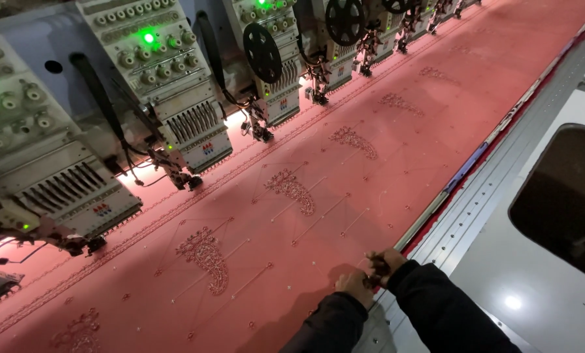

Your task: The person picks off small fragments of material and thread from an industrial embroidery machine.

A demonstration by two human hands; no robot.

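Hands meet at the near edge of the stretched pink-red fabric (344, 196), both in dark sleeves. The left hand (354, 287) is curled into a loose fist with its knuckles toward the cloth, and the right hand (387, 261) sits just beside it, touching it, fingers bent inward. Between them they pinch a small dark tuft (377, 268), perhaps thread or a scrap of trim; what it is exactly cannot be told, but both hands are closed on it. The tuft lies right at the fabric's border, where the cloth meets the metal frame rail (462, 189) that runs away from the right hand toward the far right. Beyond the rail, to the right of the right hand, lies the pale grey machine surface (501, 261) with a dark rounded opening (567, 196) in it. Ahead of the hands and to their left, paisley embroidery motifs (204, 255) repeat in a row across the cloth, joined by thin stitched lines set with small beads or dots. Farther off, past the motifs, a line of embroidery machine heads (188, 117) hangs over the far side of the fabric, well apart from the hands, each with its needle bars down near the cloth. One head shows a green indicator light (149, 38), and two black round wheels (262, 52) sit higher up on the heads to the right.
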